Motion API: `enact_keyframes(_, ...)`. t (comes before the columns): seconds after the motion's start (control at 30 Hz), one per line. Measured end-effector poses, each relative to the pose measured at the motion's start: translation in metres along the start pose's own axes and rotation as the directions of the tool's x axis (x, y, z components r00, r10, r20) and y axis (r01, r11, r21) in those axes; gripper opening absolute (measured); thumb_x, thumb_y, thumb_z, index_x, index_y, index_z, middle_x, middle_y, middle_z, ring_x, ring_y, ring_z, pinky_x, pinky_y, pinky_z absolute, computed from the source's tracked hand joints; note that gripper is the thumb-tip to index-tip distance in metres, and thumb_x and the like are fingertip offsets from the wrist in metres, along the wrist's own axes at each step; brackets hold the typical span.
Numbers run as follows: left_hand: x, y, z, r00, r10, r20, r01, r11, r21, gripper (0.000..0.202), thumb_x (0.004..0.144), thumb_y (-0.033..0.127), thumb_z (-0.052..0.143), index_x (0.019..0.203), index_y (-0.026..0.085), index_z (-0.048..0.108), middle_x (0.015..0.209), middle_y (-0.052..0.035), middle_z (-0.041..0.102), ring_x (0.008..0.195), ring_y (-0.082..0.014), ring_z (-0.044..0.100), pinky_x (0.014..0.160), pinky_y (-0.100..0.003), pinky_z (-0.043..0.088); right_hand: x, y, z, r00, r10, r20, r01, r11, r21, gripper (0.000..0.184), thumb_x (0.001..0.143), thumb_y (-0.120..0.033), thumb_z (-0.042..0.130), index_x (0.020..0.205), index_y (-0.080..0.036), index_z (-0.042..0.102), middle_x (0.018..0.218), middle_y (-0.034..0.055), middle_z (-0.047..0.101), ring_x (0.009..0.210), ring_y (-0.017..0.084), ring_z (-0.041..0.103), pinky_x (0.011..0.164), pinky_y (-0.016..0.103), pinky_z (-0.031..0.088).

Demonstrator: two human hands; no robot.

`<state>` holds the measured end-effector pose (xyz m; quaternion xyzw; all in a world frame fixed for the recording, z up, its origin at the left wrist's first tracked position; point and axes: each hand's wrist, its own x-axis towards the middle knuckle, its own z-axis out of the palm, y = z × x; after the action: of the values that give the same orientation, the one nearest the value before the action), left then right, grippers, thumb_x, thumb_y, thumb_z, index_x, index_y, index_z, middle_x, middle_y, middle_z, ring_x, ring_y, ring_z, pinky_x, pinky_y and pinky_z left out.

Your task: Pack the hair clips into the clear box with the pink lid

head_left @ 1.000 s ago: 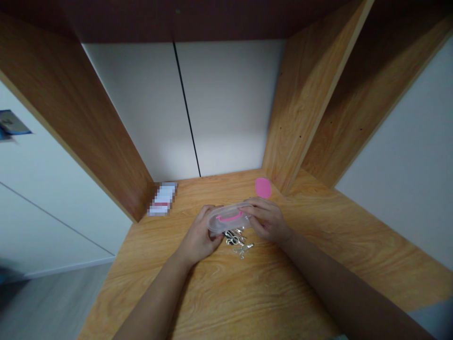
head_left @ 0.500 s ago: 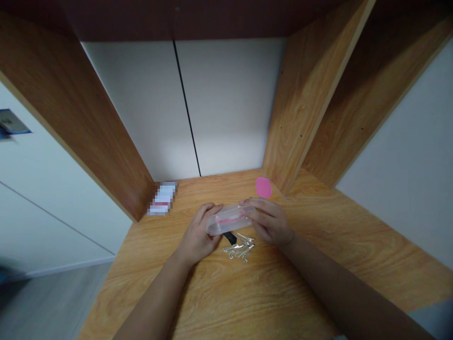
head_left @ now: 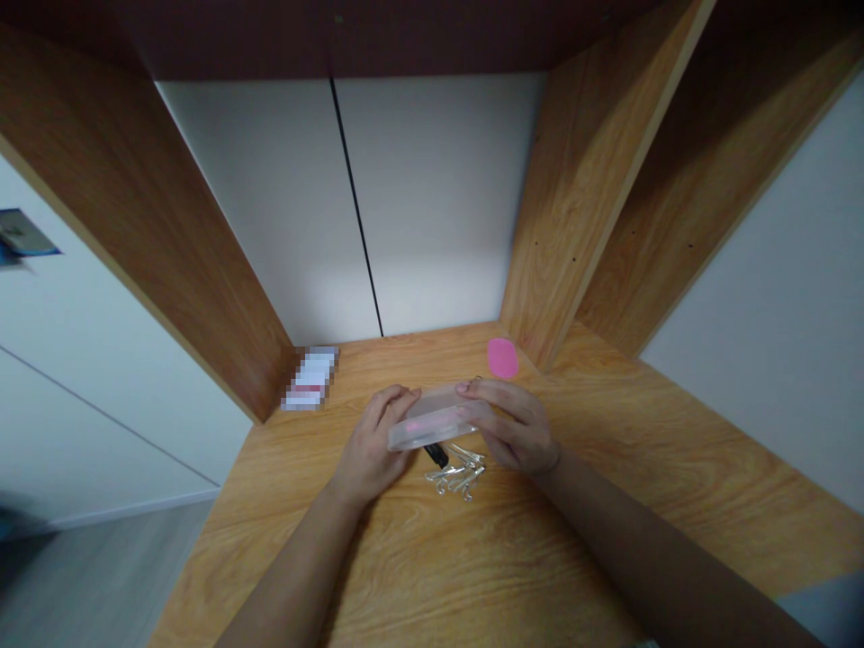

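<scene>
Between my two hands is a clear plastic box (head_left: 438, 427), tilted and raised off the wooden desk. My left hand (head_left: 374, 443) grips its left end, the thumb on the near side. On the right end, my right hand (head_left: 511, 423) is closed with its fingers over the top and side. Something pink shows faintly through the plastic. Just below the box lie several small silvery metal hooks (head_left: 460, 472) in a loose pile. A black object (head_left: 437, 454) rests beside them, partly hidden under the box and my left hand.
A pink rounded flat piece (head_left: 502, 357) lies at the back right by the wooden upright (head_left: 573, 180). At the back left, a blurred white-and-red item (head_left: 311, 378) lies against the left wooden panel (head_left: 148, 216). A white back wall (head_left: 438, 207) closes off the desk.
The box has tipped in my hands, so its flat upper face now shows more and the pink inside shows less. Both hands keep their grip; the hooks have not moved.
</scene>
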<state>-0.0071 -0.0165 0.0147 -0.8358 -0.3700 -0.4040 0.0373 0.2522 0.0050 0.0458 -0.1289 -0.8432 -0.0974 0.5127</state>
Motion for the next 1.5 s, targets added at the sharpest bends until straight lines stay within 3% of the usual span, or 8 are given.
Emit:
enact_keyframes(0.3, 0.003, 0.008, -0.004, 0.998, 0.068, -0.009, -0.068, 0.997, 0.029, 0.064, 0.087, 0.017, 0.063, 0.147, 0.018, 0.038, 0.130, -0.0171, 0.055, 0.121, -0.0283, 0.057, 0.104, -0.046, 0.053, 0.005, -0.002, -0.004, 0.998, -0.027, -0.063, 0.024, 0.999, -0.042, 0.046, 0.087, -0.010, 0.049, 0.129, -0.025, 0.061, 0.121, 0.0134, 0.069, 0.108, 0.025, 0.068, 0.084, 0.044, 0.058)
enact_keyframes(0.6, 0.001, 0.006, -0.008, 0.985, 0.149, -0.082, -0.142, 0.986, 0.085, 0.073, 0.084, 0.017, 0.068, 0.149, 0.016, 0.035, 0.129, -0.0183, 0.055, 0.120, -0.0296, 0.058, 0.102, -0.046, 0.055, 0.002, -0.001, -0.001, 0.998, -0.020, -0.054, 0.018, 0.999, -0.034, 0.053, 0.085, -0.009, 0.049, 0.134, -0.027, 0.057, 0.138, 0.0127, 0.060, 0.119, 0.028, 0.063, 0.089, 0.048, 0.056)
enact_keyframes(0.97, 0.003, 0.011, -0.014, 0.992, 0.095, -0.082, -0.093, 0.995, 0.031, 0.057, 0.085, 0.023, 0.068, 0.137, 0.025, 0.044, 0.129, -0.0156, 0.056, 0.119, -0.0286, 0.060, 0.099, -0.044, 0.057, -0.004, 0.002, 0.004, 0.987, 0.152, 0.043, -0.153, 0.988, 0.025, 0.060, 0.091, -0.013, 0.049, 0.148, -0.031, 0.040, 0.156, 0.0122, 0.040, 0.136, 0.031, 0.050, 0.106, 0.055, 0.048)
enact_keyframes(1.1, 0.004, 0.011, -0.013, 0.998, 0.020, -0.063, -0.020, 1.000, 0.009, 0.058, 0.085, 0.021, 0.067, 0.139, 0.023, 0.044, 0.133, -0.0155, 0.055, 0.125, -0.0292, 0.057, 0.104, -0.046, 0.053, -0.004, 0.003, 0.011, 0.959, 0.272, 0.084, -0.276, 0.960, 0.045, 0.055, 0.095, -0.017, 0.049, 0.148, -0.029, 0.040, 0.154, 0.0121, 0.041, 0.143, 0.030, 0.041, 0.114, 0.053, 0.041)
enact_keyframes(1.27, 0.007, 0.009, -0.009, 0.984, -0.173, -0.039, 0.168, 0.979, -0.118, 0.062, 0.081, 0.032, 0.075, 0.136, 0.019, 0.050, 0.138, -0.0162, 0.052, 0.132, -0.0311, 0.051, 0.108, -0.048, 0.050, -0.006, 0.007, 0.018, 0.869, 0.470, 0.154, -0.486, 0.869, 0.094, 0.056, 0.098, -0.024, 0.051, 0.152, -0.026, 0.037, 0.147, 0.0137, 0.047, 0.138, 0.027, 0.044, 0.114, 0.049, 0.041)
enact_keyframes(1.4, 0.006, 0.004, -0.004, 0.956, -0.282, 0.075, 0.292, 0.928, -0.232, 0.054, 0.079, 0.039, 0.079, 0.126, 0.022, 0.058, 0.125, -0.0105, 0.064, 0.117, -0.0262, 0.062, 0.104, -0.044, 0.051, -0.010, 0.012, 0.021, 0.827, 0.507, 0.245, -0.545, 0.829, 0.124, 0.053, 0.098, -0.025, 0.051, 0.150, -0.025, 0.041, 0.145, 0.0133, 0.051, 0.136, 0.026, 0.048, 0.113, 0.049, 0.041)
enact_keyframes(1.5, 0.004, -0.002, -0.001, 0.915, -0.396, 0.075, 0.400, 0.870, -0.287, 0.055, 0.084, 0.041, 0.075, 0.131, 0.023, 0.053, 0.128, -0.0100, 0.065, 0.118, -0.0247, 0.063, 0.105, -0.044, 0.049, -0.013, 0.013, 0.023, 0.798, 0.532, 0.282, -0.585, 0.796, 0.154, 0.056, 0.098, -0.024, 0.052, 0.152, -0.023, 0.038, 0.147, 0.0144, 0.050, 0.136, 0.027, 0.048, 0.112, 0.050, 0.043)
